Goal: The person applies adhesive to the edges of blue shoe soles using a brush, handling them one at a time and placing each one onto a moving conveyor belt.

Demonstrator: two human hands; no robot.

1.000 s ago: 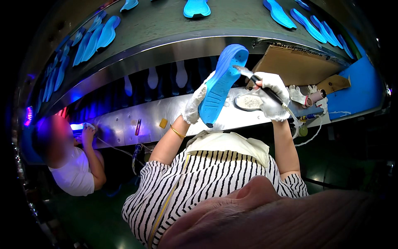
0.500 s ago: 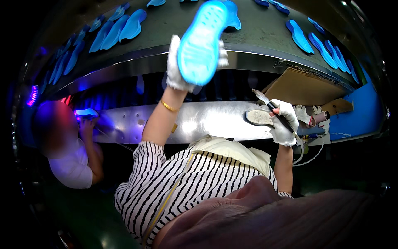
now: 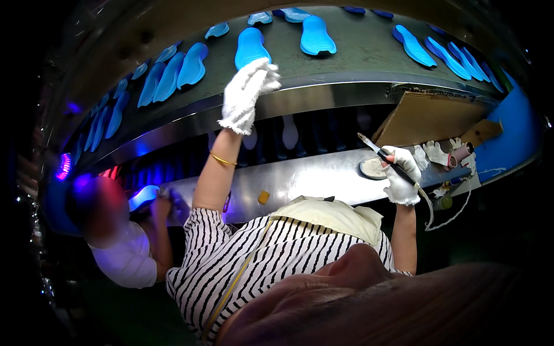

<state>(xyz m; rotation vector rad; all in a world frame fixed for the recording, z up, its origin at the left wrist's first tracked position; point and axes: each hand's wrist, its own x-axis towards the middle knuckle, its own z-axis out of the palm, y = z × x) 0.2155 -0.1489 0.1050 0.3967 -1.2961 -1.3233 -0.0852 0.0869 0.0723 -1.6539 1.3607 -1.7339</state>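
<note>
Gripping a brush (image 3: 377, 149), right hand (image 3: 404, 177) near illegibly marked cardboard (image 3: 430, 120).

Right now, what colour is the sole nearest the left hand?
The sole is bright blue, clearest in the head view.

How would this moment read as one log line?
left hand: gloved, at near end of blue sole, contact unclear | sole: on green belt | right hand: gloved, gripping black-handled brush | co-worker's hand: beside light-blue piece

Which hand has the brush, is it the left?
No, the right hand holds the brush, while the left hand is at the near end of a blue sole.
</note>
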